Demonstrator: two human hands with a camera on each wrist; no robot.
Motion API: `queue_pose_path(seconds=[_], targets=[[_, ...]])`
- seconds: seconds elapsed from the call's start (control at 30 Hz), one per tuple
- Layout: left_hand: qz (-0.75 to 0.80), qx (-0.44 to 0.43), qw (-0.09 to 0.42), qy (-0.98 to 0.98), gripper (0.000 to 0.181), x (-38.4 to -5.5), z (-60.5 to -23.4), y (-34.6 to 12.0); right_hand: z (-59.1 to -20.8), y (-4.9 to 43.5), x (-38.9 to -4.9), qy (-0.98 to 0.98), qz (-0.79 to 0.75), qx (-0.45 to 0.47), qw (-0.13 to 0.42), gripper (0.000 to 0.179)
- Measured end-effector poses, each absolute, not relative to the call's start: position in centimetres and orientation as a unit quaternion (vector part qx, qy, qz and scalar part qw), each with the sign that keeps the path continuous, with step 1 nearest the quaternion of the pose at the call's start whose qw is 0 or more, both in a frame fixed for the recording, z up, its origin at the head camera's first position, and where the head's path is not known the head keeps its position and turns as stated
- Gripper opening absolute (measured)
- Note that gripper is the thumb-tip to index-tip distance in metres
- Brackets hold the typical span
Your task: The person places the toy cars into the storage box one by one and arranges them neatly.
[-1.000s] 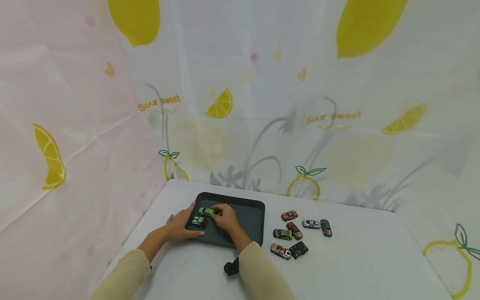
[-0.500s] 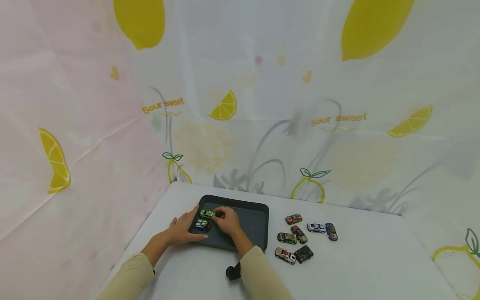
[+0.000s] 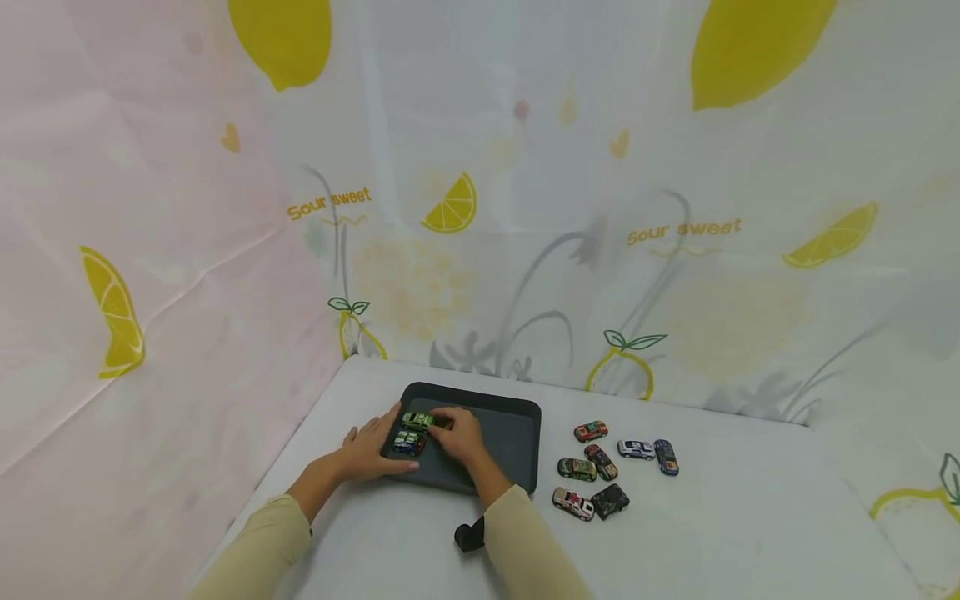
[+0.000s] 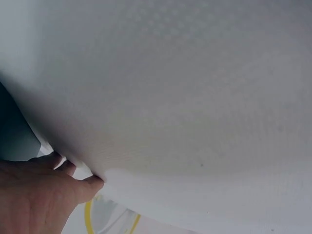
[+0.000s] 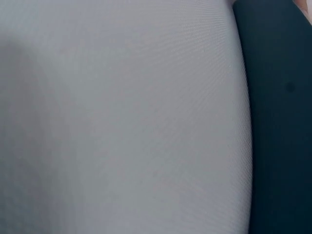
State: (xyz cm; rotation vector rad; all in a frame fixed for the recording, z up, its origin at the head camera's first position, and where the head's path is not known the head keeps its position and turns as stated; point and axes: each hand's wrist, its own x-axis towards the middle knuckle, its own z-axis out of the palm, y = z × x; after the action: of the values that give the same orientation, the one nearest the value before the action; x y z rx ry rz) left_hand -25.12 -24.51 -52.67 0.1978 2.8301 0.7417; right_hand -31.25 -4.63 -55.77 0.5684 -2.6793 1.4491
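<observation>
Along the left edge of the tray [image 3: 480, 397], the left hand [image 3: 366, 455] is resting, thumb spread from fingers; inside, the right hand [image 3: 460, 438] is pinching the green car [image 3: 416, 421], tray floor [image 3: 508, 448] extending rightward

On my remote feed I see a shallow, dark grey rectangular tray [image 3: 512, 442] lying flat. Inside, toward its left end, a green patterned toy car [image 3: 416, 421] sits upright, roof showing.

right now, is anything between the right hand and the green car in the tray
Nothing visible: the right hand has its grip at the right end of the green car. The other car in the tray lies nearer the person, off that path.
</observation>
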Motion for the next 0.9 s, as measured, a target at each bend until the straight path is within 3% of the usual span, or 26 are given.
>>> queue_pose_path(seconds=[0.17, 0.43, 0.63, 0.9], targets=[[0.245, 0.074, 0.087, 0.963, 0.120, -25.5, -52.7, -24.5, -55.6, -4.5, -31.5, -0.864, 0.467, 0.184, 0.034, 0.023], [0.256, 0.070, 0.101, 0.959, 0.120, -24.5, -53.4, -24.3, -56.6, -4.5, -30.7, -0.854, 0.485, 0.186, 0.017, 0.022], [0.259, 0.074, 0.084, 0.959, 0.118, -24.8, -53.2, -24.2, -56.4, -4.3, -31.2, -0.848, 0.491, 0.195, 0.050, 0.021], [0.254, 0.075, 0.094, 0.960, 0.118, -25.0, -53.1, -24.5, -56.3, -4.4, -31.3, -0.846, 0.495, 0.196, 0.034, 0.019]])
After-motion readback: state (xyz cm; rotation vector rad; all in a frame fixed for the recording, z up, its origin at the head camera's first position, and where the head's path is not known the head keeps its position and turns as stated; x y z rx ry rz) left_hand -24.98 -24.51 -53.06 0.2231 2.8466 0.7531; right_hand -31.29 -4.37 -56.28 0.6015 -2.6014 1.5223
